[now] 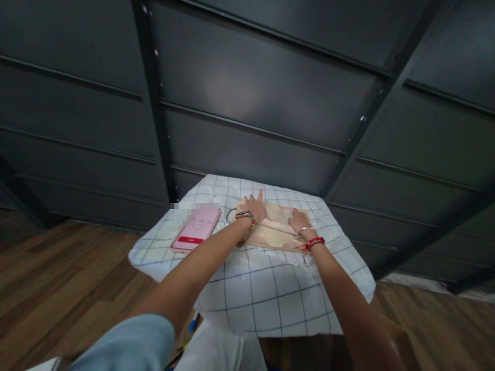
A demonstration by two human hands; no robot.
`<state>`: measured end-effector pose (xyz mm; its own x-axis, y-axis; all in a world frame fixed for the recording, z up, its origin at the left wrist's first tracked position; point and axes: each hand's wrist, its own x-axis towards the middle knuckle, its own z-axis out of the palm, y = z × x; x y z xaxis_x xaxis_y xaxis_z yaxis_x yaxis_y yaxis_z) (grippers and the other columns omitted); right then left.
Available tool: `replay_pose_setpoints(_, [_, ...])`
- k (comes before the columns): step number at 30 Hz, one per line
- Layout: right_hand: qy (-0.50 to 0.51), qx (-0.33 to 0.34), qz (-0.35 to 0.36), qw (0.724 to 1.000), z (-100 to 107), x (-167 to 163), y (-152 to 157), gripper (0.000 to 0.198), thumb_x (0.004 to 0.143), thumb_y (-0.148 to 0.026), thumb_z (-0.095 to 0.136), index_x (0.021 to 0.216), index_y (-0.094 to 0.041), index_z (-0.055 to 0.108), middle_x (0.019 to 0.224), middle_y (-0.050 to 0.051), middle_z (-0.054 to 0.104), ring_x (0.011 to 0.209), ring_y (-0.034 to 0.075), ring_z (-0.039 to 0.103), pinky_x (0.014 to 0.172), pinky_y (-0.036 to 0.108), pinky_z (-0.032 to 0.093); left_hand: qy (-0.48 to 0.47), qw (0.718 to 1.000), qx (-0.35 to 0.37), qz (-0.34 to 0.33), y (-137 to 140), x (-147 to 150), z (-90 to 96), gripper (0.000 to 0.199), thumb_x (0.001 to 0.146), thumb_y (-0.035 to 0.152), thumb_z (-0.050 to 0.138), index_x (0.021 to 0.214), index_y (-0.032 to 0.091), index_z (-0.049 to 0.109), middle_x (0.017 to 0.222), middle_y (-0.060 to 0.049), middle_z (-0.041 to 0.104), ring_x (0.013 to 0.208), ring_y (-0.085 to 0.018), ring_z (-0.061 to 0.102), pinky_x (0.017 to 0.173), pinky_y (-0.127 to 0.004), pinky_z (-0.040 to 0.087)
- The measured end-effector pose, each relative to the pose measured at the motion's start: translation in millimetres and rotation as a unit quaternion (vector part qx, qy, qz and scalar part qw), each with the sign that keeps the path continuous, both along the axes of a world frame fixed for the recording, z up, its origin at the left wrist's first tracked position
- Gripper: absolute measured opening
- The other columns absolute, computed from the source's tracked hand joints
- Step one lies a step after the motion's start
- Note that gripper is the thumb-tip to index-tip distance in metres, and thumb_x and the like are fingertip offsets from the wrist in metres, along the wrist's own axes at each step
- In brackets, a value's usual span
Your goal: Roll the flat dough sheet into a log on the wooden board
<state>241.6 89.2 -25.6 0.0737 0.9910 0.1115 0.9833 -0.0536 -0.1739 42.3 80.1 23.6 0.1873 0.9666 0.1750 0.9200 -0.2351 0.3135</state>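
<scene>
A flat, peach-beige piece [276, 238] with paler patches and a fold or ridge across it lies on a white checked cloth. Whether it is fabric or paper I cannot tell. Over its left end rests my left hand [253, 208], fingers spread and one digit pointing away from me. My right hand [298, 221] presses on the right part of the same piece, its fingers reaching out over the surface. Both hands touch it from above, and neither visibly grips it. A dark thin loop [231, 215] sticks out just left of my left hand.
A pink-framed phone [197, 229] with its screen lit lies on the left of the checked tablecloth [270, 293]. Dark metal panels [251, 129] rise right behind the small table. Wooden flooring [85, 278] shows on both sides. A blue-capped object [194, 322] is below the near edge.
</scene>
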Motion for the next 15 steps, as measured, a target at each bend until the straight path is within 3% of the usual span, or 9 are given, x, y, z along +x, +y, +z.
replay_pose_setpoints(3, [-0.010, -0.011, 0.011, 1.000, -3, -4, -3, 0.051, 0.087, -0.022, 0.037, 0.135, -0.006, 0.043, 0.132, 0.019, 0.053, 0.124, 0.025, 0.046, 0.103, 0.034, 0.031, 0.019, 0.999, -0.025, 0.011, 8, 4, -7.8, 0.064, 0.090, 0.042, 0.047, 0.147, 0.024, 0.025, 0.148, -0.014, 0.032, 0.135, -0.038, 0.027, 0.104, -0.060, 0.025])
replay_pose_setpoints(5, [-0.027, -0.015, 0.033, 0.999, -6, -6, -12, 0.051, 0.089, -0.023, 0.033, 0.137, -0.009, 0.042, 0.137, 0.016, 0.048, 0.128, 0.025, 0.040, 0.106, 0.038, 0.028, 0.032, 0.999, -0.030, 0.007, 8, 4, -15.1, 0.070, 0.088, 0.040, 0.045, 0.150, 0.026, 0.015, 0.152, -0.012, 0.026, 0.139, -0.038, 0.017, 0.105, -0.061, 0.019])
replay_pose_setpoints(10, [-0.030, -0.048, 0.067, 0.996, -10, -5, -37, 0.055, 0.092, -0.028, 0.026, 0.145, -0.017, 0.031, 0.146, 0.011, 0.038, 0.134, 0.028, 0.031, 0.105, 0.049, 0.029, 0.087, 0.993, -0.053, -0.055, 5, -4, -27.5, 0.074, 0.085, 0.032, 0.043, 0.150, 0.031, 0.006, 0.155, -0.009, 0.013, 0.140, -0.037, 0.009, 0.106, -0.060, 0.018])
replay_pose_setpoints(15, [-0.026, -0.080, 0.131, 0.988, -1, -1, -21, 0.056, 0.091, -0.025, 0.027, 0.146, -0.017, 0.029, 0.148, 0.009, 0.036, 0.134, 0.024, 0.031, 0.107, 0.043, 0.028, 0.084, 0.990, -0.065, -0.090, 26, 2, -24.9, 0.081, 0.081, 0.029, 0.044, 0.150, 0.026, 0.001, 0.155, -0.012, 0.011, 0.140, -0.036, 0.011, 0.108, -0.057, 0.018])
